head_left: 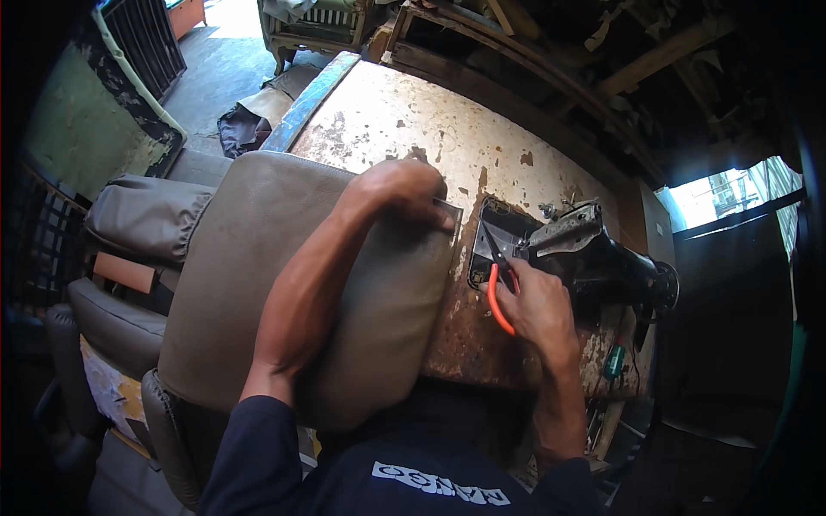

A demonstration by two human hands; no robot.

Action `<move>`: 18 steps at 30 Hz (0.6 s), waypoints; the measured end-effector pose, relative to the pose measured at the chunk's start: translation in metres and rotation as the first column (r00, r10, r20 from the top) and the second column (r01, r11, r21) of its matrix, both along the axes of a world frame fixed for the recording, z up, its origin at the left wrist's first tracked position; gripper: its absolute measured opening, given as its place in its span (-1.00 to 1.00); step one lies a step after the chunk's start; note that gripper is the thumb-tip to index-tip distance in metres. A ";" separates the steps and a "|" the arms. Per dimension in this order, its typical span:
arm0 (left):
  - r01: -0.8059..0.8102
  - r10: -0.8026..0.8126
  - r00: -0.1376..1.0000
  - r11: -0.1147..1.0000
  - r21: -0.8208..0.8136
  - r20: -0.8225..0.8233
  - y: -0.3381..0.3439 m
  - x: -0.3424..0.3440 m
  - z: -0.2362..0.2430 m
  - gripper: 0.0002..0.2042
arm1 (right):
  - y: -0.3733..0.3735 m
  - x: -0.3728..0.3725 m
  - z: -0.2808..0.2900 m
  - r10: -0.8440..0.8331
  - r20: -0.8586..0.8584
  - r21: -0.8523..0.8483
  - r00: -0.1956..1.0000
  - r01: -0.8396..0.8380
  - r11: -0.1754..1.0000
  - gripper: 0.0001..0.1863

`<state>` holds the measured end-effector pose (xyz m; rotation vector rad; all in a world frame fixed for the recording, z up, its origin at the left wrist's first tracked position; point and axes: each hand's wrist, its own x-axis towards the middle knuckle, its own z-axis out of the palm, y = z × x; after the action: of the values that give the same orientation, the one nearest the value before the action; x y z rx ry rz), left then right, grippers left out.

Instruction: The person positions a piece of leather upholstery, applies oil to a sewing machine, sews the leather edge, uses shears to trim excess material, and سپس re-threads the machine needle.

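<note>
Pliers (493, 297) at counter (404, 112) recess (499, 211)

Head view: right hand (540, 310) wrapped round orange handles, tips over recess, beside sewing machine (594, 267). Recess contents: too dark to identify. Left hand (404, 189) bent over right edge of cushion (241, 232); pinching or pressing, cannot tell. Cushion overlaps counter.

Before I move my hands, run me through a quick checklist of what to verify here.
1. Left hand at the cushion's corner: ok.
2. Left hand's grip firm: cannot tell; some fingers are hidden.
3. Right hand holding the orange-handled tool: ok.
4. Cushion apart from the sewing machine: ok, a strip of table shows between.
5. Cushion wholly over the table: not ok, its left part reaches past the edge.
6. Tool tip touching the machine: cannot tell from this view.
</note>
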<state>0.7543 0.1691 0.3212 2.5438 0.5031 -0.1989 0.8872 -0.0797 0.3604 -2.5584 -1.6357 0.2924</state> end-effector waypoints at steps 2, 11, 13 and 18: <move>-0.007 0.007 0.999 1.000 0.000 0.054 -0.012 -0.009 0.016 -0.50 | -0.010 -0.014 -0.008 -0.099 -0.018 -0.016 0.995 0.099 0.995 -0.53; -0.560 0.269 0.568 0.819 0.126 0.778 -0.133 -0.160 0.095 -0.68 | -0.018 -0.114 -0.037 0.519 -0.558 0.644 0.648 -0.057 0.763 -0.52; -0.727 0.452 0.428 0.686 0.001 0.783 -0.172 -0.203 0.097 -0.65 | -0.018 -0.138 -0.041 0.618 -0.425 0.758 0.661 -0.113 0.642 -0.54; -0.704 0.822 0.372 0.553 -0.446 0.431 -0.270 -0.310 0.068 -0.54 | -0.036 -0.186 -0.070 0.724 -0.037 0.896 0.689 -0.298 0.330 -0.45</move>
<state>0.4442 -0.1005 0.3891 1.7389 1.2627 0.8659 0.7017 -0.1152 0.2907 -1.0527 -1.7438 0.0476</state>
